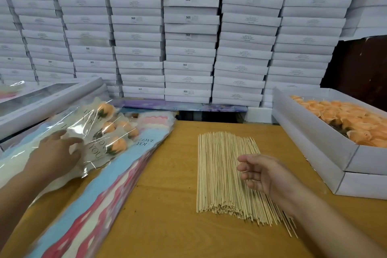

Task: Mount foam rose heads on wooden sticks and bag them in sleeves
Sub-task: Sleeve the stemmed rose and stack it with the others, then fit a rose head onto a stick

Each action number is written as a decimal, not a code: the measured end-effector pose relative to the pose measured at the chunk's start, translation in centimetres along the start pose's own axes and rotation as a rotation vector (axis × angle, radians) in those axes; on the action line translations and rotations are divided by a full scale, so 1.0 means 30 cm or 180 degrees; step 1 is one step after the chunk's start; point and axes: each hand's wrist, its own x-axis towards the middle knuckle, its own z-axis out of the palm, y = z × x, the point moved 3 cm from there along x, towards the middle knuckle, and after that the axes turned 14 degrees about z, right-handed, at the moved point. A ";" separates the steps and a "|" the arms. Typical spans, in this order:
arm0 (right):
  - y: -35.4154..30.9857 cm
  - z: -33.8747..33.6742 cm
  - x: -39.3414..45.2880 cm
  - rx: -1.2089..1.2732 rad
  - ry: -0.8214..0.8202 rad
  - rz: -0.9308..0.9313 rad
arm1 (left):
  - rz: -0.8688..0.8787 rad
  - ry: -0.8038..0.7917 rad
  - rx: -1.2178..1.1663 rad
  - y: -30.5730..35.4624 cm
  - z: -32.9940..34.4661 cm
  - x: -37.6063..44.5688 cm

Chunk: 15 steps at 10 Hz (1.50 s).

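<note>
While my left hand (55, 154) lay flat on the sleeved roses (109, 132) at the table's (167, 195) left edge, my right hand (263, 174) hovered loose-fingered, empty, over the mid-table sticks (219, 174), seemingly about to pinch one free.

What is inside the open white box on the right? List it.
The white box holds loose peach foam rose heads, packed close, some with dark green bases showing. What lies beneath that top layer is covered, and the frame edge cuts off the box's right part.
</note>
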 end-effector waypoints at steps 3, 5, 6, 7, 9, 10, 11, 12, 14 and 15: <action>-0.002 0.000 -0.002 -0.0002 0.0021 0.0005 | -0.0157 -0.0078 0.0041 0.024 -0.001 -0.002; -0.004 0.002 -0.006 -0.0016 0.0039 0.0000 | -0.0035 0.0097 0.0013 0.078 -0.029 -0.013; -0.005 0.004 -0.009 -0.0018 0.0046 0.0013 | 0.0048 0.0123 -0.0013 0.104 -0.035 -0.016; -0.009 0.007 -0.013 -0.0028 0.0054 0.0014 | 0.0054 0.0011 -0.0076 0.121 -0.030 -0.013; -0.011 0.011 -0.019 -0.0028 0.0059 0.0027 | -0.0157 -0.0296 -0.0203 0.136 -0.026 -0.008; -0.013 0.010 -0.020 -0.0022 0.0080 0.0029 | -0.0066 -0.0116 -0.0193 0.162 -0.041 -0.018; -0.016 0.011 -0.021 -0.0021 0.0088 0.0040 | 0.0031 0.0107 -0.0253 0.214 -0.056 -0.026; -0.015 0.013 -0.023 -0.0036 0.0106 0.0052 | 0.0149 0.0168 -0.0451 0.304 -0.055 -0.027; -0.063 0.007 -0.045 -0.0288 0.0420 -0.0066 | 0.0756 -0.0149 -0.1164 0.609 0.017 -0.106; -0.138 -0.020 -0.067 -0.0730 0.1031 -0.0260 | 0.1283 -0.0778 -0.0995 0.751 0.114 -0.196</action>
